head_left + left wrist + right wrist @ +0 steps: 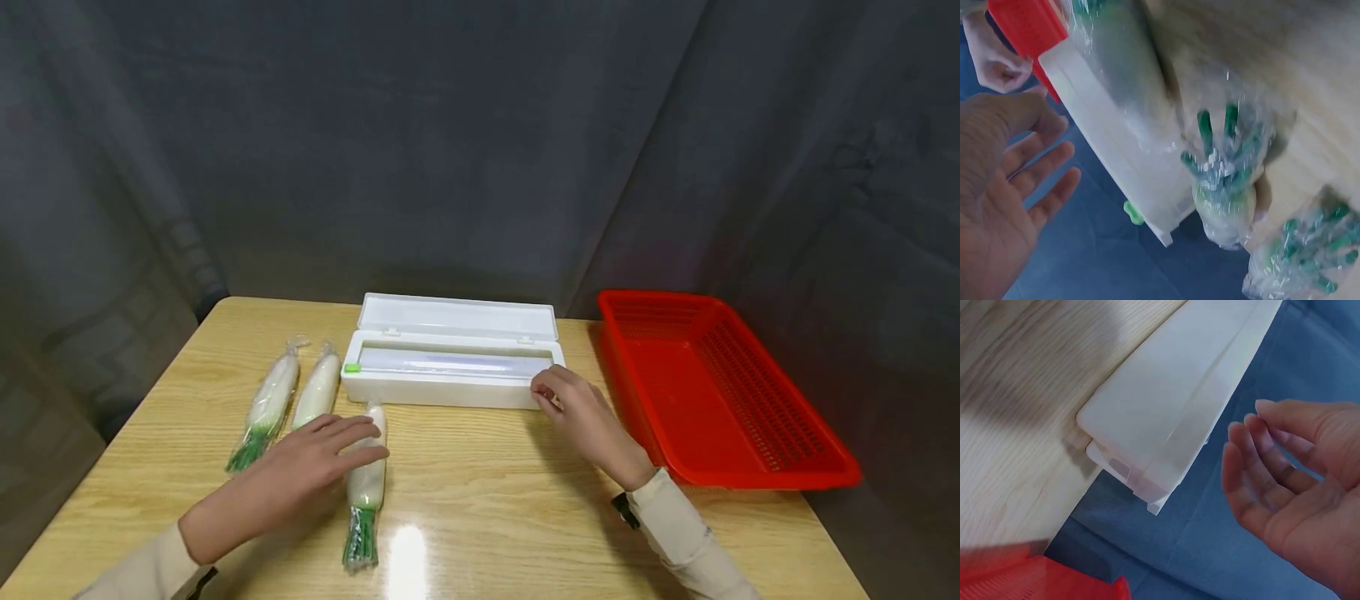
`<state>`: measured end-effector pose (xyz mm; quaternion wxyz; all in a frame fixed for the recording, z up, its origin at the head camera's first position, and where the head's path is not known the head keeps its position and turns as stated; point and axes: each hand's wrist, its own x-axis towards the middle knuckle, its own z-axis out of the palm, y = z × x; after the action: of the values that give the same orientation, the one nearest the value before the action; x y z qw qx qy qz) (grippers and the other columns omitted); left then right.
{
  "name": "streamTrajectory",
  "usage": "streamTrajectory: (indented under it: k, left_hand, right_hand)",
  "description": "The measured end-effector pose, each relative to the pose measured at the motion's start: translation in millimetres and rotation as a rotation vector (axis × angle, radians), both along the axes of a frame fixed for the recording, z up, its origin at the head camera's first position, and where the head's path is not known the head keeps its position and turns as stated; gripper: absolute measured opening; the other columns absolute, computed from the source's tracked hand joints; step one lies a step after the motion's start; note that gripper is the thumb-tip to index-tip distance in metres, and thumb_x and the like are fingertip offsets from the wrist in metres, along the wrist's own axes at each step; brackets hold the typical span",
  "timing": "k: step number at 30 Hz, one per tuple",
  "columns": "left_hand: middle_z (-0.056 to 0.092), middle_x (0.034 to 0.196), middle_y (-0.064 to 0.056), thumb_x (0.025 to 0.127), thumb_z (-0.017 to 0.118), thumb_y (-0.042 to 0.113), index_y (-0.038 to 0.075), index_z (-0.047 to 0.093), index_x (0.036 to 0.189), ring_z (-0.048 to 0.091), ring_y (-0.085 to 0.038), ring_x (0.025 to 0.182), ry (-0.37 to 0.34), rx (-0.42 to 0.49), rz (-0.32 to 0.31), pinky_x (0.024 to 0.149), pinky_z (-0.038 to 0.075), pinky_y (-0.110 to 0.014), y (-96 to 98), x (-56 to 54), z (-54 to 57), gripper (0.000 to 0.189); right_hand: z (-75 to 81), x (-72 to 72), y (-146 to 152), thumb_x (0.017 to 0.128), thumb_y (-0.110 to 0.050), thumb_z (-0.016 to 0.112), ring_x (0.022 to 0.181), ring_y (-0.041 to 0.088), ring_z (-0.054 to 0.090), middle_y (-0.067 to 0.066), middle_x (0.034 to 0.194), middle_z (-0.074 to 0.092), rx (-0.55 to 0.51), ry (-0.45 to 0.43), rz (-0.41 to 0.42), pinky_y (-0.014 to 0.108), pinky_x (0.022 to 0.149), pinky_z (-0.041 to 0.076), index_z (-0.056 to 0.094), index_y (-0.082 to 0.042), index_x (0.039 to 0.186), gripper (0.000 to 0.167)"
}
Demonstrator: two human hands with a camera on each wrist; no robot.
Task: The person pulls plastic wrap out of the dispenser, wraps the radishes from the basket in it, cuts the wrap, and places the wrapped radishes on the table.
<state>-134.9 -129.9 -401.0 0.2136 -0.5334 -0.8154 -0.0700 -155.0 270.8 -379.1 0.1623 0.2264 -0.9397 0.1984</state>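
Note:
Three white radishes with cut green stems, each in clear plastic film, lie on the table. My left hand, fingers spread and relaxed, is over the nearest radish; contact is not plain. Left of it are the second radish, partly behind that hand, and the third radish. Behind them stands a white cling film box with its lid raised, a film roll inside and a green slider. At its right front corner hovers my right hand, fingers loosely bent, with nothing visible between them.
A red plastic basket with slotted sides stands on the right of the wooden table, close to my right forearm. Dark grey curtains hang behind the table and along both sides.

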Motion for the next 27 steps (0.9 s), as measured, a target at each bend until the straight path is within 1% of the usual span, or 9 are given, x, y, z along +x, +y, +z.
streamTrajectory:
  k: [3, 7, 8, 11, 13, 15, 18, 22, 27]
  left_hand:
    - [0.068, 0.128, -0.007, 0.065, 0.088, -0.012, 0.014, 0.068, 0.129, 0.066, -0.025, 0.117, 0.004, 0.064, 0.026, 0.091, 0.057, -0.046, -1.8, -8.1, 4.9, 0.072]
    - [0.067, 0.125, -0.006, 0.070, 0.081, -0.012, 0.013, 0.069, 0.127, 0.066, -0.026, 0.113, -0.022, 0.163, 0.080, 0.090, 0.056, -0.046, -2.3, -18.8, 7.5, 0.064]
    - [0.067, 0.125, -0.007, 0.073, 0.079, -0.012, 0.012, 0.069, 0.127, 0.066, -0.027, 0.112, -0.026, 0.196, 0.094, 0.089, 0.056, -0.047, -2.0, -21.7, 7.5, 0.060]
    - [0.069, 0.122, -0.010, 0.101, 0.065, 0.007, 0.008, 0.070, 0.124, 0.068, -0.030, 0.108, -0.006, 0.290, 0.146, 0.085, 0.057, -0.048, -0.2, -31.4, 8.4, 0.023]
    - [0.070, 0.121, -0.013, 0.113, 0.048, 0.026, 0.005, 0.070, 0.124, 0.069, -0.033, 0.106, 0.008, 0.343, 0.183, 0.084, 0.058, -0.052, 0.7, -38.2, 10.6, 0.032]
    - [0.070, 0.124, -0.015, 0.114, 0.035, 0.040, 0.004, 0.069, 0.130, 0.069, -0.035, 0.109, -0.001, 0.380, 0.218, 0.087, 0.057, -0.056, -0.9, -43.5, 14.0, 0.052]
    - [0.067, 0.135, -0.017, 0.111, 0.055, 0.033, 0.006, 0.062, 0.142, 0.065, -0.038, 0.121, -0.050, 0.423, 0.279, 0.094, 0.052, -0.061, -7.5, -50.0, 21.7, 0.042]
    - [0.058, 0.149, -0.019, 0.097, 0.075, 0.014, 0.009, 0.052, 0.154, 0.054, -0.043, 0.136, -0.060, 0.455, 0.373, 0.101, 0.044, -0.066, -21.7, -60.8, 32.7, 0.061]
    - [0.047, 0.160, -0.021, 0.106, 0.059, 0.044, 0.011, 0.045, 0.159, 0.038, -0.047, 0.149, 0.008, 0.444, 0.490, 0.109, 0.035, -0.072, -40.5, -80.7, 42.0, 0.063]
  right_hand:
    - [1.0, -1.6, 0.2, 0.090, 0.001, 0.080, 0.078, 0.014, 0.060, 0.001, 0.087, 0.064, -0.003, 0.053, -0.020, 0.028, 0.067, 0.055, 0.070, -0.008, 0.092, 0.014]
    - [1.0, -3.1, -0.4, 0.089, 0.003, 0.080, 0.075, 0.016, 0.058, 0.002, 0.084, 0.062, 0.009, 0.133, -0.041, 0.031, 0.067, 0.055, 0.069, -0.008, 0.090, 0.016]
    - [0.9, -3.4, -0.6, 0.089, 0.003, 0.080, 0.076, 0.017, 0.058, 0.003, 0.084, 0.062, 0.014, 0.151, -0.048, 0.033, 0.067, 0.055, 0.068, -0.008, 0.089, 0.016]
    - [2.0, -3.9, -1.6, 0.088, 0.005, 0.080, 0.077, 0.022, 0.060, 0.006, 0.085, 0.063, 0.017, 0.194, -0.076, 0.037, 0.070, 0.056, 0.068, -0.007, 0.090, 0.016]
    - [4.2, -3.4, -1.8, 0.088, 0.005, 0.078, 0.080, 0.024, 0.062, 0.008, 0.088, 0.065, -0.001, 0.204, -0.101, 0.040, 0.073, 0.057, 0.068, -0.006, 0.091, 0.016]
    - [7.8, -2.9, -1.4, 0.089, 0.005, 0.076, 0.082, 0.026, 0.063, 0.009, 0.091, 0.067, -0.026, 0.205, -0.122, 0.042, 0.074, 0.057, 0.068, -0.006, 0.092, 0.015]
    - [16.3, -1.4, 1.8, 0.090, 0.005, 0.074, 0.086, 0.028, 0.064, 0.011, 0.093, 0.068, -0.078, 0.202, -0.138, 0.045, 0.076, 0.056, 0.068, -0.005, 0.094, 0.012]
    - [34.1, -3.7, 12.8, 0.092, 0.005, 0.072, 0.095, 0.036, 0.063, 0.017, 0.102, 0.068, -0.106, 0.246, -0.162, 0.053, 0.082, 0.053, 0.068, 0.000, 0.101, 0.011]
    - [55.5, -15.3, 35.5, 0.094, -0.005, 0.075, 0.129, 0.050, 0.051, 0.029, 0.140, 0.057, -0.046, 0.220, -0.240, 0.070, 0.109, 0.038, 0.060, 0.005, 0.133, 0.043]
